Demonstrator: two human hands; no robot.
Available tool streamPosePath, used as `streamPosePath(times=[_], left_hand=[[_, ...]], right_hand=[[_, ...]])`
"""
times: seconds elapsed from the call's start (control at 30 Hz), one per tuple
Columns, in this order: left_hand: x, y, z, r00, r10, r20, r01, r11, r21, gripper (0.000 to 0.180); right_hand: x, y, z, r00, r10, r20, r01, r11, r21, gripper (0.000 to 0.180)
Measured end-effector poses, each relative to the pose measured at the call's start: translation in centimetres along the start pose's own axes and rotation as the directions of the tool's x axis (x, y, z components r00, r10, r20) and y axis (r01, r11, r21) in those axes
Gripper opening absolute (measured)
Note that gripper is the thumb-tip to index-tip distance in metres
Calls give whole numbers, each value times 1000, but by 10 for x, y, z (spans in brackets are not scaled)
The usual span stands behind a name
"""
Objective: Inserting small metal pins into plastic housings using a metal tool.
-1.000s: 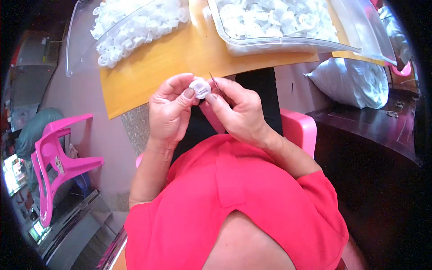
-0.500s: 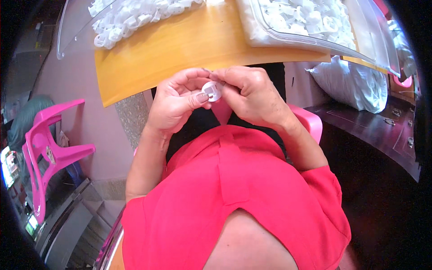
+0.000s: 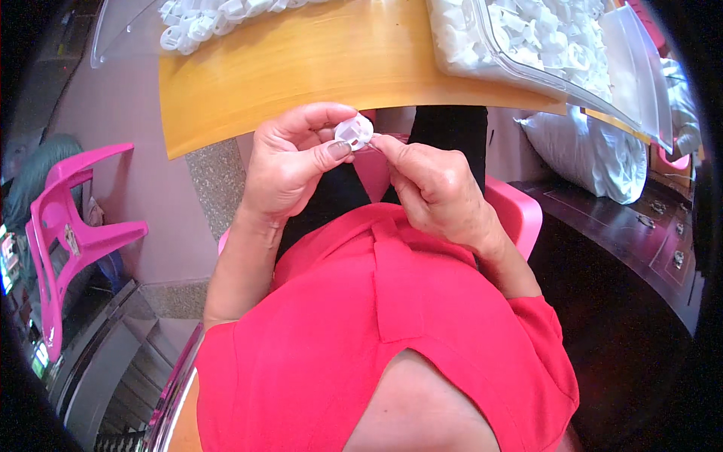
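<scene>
Seen from above, a person in a bright red-pink short-sleeved shirt [image 3: 392, 331] sits on a pink plastic chair [image 3: 516, 215], both forearms raised in front of the chest. The left hand [image 3: 290, 166] is closed around a small round white plastic part [image 3: 354, 132], thumb pressed under it and fingers curled behind, which holds it steady just below the table edge and close to the eyes. The right hand [image 3: 433, 184] meets it from the other side, thumb and forefinger pinched together at the part's edge; whether they grip something thin there cannot be told. Beyond the hands lies a yellow-orange wooden tabletop [image 3: 316, 60], near enough that supplies sit within easy reach. On its far left, a heap of similar white plastic pieces [image 3: 199, 22] rests on a clear plastic sheet or tray. On its far right, a clear plastic bin [image 3: 542, 71] holds many more white pieces. To the right of the table sits a bulging white sack [image 3: 587, 151]. Far left stands another empty pink plastic chair [image 3: 71, 226].
</scene>
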State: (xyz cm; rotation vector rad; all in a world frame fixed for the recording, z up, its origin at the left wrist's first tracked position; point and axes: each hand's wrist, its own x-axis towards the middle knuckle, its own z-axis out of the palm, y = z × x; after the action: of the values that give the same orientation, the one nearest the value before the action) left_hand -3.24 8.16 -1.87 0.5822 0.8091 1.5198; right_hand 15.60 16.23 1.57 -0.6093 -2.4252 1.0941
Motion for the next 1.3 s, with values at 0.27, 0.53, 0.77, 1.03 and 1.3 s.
streamPosePath(times=[0.27, 0.53, 0.77, 1.03, 1.3], left_hand=[[-1, 0, 1, 1000, 4, -9, -4, 1000, 15, 34], [0, -3, 2, 999, -24, -27, 24, 1000, 14, 33], [0, -6, 6, 999, -1, -49, -1, 999, -38, 30], [0, -10, 9, 996, -9, -93, 2, 997, -79, 31], [-1, -10, 16, 990, -38, -134, 30, 997, -67, 33]], right_hand=[[2, 3, 2, 1000, -31, 4, 31, 997, -73, 32], [5, 4, 2, 1000, -12, -11, 11, 999, -33, 28], [9, 0, 3, 984, 180, -14, -171, 955, 242, 15], [8, -5, 1, 945, 323, 59, -326, 906, 270, 16], [2, -8, -4, 984, 176, 7, -175, 980, -91, 41]])
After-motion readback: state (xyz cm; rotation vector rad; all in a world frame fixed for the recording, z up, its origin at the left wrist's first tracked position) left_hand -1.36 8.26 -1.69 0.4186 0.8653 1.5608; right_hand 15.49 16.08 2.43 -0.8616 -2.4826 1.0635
